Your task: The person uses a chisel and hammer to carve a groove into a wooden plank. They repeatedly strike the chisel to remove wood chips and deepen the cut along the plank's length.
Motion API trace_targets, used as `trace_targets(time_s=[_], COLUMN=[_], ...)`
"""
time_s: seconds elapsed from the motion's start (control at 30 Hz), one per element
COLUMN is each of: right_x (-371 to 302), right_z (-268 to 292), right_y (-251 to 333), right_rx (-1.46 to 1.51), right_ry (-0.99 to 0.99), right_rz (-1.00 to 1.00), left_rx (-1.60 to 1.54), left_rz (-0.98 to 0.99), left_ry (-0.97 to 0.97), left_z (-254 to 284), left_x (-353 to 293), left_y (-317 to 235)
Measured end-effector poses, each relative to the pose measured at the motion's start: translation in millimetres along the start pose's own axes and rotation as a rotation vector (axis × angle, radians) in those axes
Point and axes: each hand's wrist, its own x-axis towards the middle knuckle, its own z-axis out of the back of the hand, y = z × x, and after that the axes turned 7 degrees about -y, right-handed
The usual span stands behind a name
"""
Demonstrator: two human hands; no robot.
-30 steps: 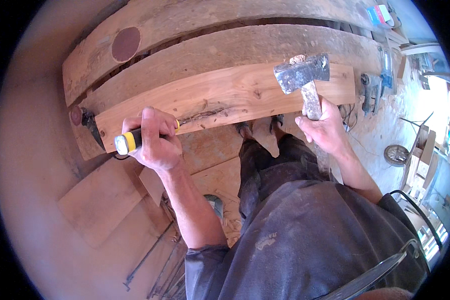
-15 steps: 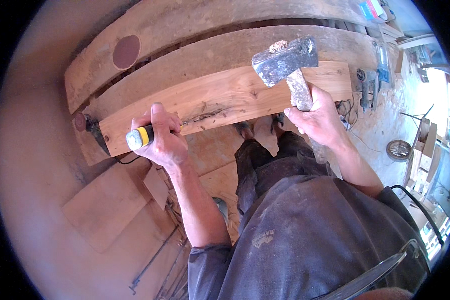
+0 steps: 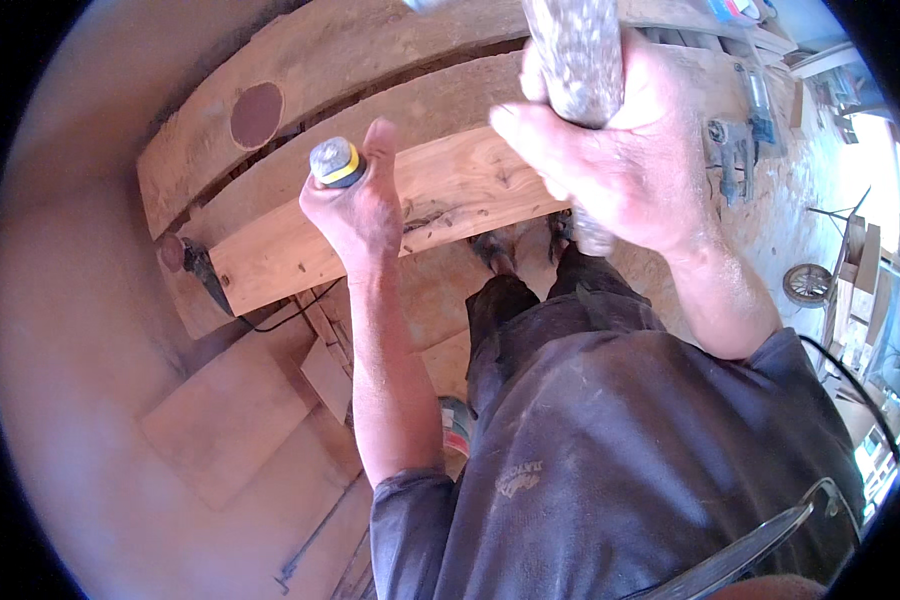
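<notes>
My left hand [image 3: 360, 222] is closed around the black and yellow handle of a chisel [image 3: 336, 163], its metal-capped end facing up. The hand hides the chisel's blade, so I cannot tell whether it touches the wood. Beneath lies a long, light brown plank [image 3: 280, 262] with a dark crack, knots and several small chips. High over the plank's right half, my right hand [image 3: 635, 165] grips the worn, pale wooden handle of a hammer [image 3: 575, 65]. The hammer's head is mostly beyond the upper edge of the view.
Thick rough wooden slabs [image 3: 420, 108] lie behind the plank, with a round dark red sanding disc [image 3: 257, 115] on them. A dark corded tool [image 3: 206, 278] sits by the plank's left end. A grey power tool [image 3: 732, 160] stands right. A spoked wheel [image 3: 808, 285] is farther right.
My right hand has lifted the hammer up toward the camera, carrying its head mostly out of view. My left hand has shifted right and turned the chisel more upright.
</notes>
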Motion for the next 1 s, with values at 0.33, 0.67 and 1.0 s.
trace_targets(time_s=[0.33, 0.67, 1.0], right_x=[-7, -48, -62], right_z=[-6, 11, 4], right_y=[-18, -53, -55], right_rx=[-0.503, -0.389, -0.397], right_ry=[0.426, 0.325, 0.335], right_rz=[0.062, -0.306, -0.301], left_rx=[-0.235, -0.521, -0.519], left_rz=[-0.091, -0.019, -0.023], left_ry=[0.040, -0.136, 0.008], left_z=[35, 58, 57], left_x=[-5, 1, 12], left_y=[27, 17, 29])
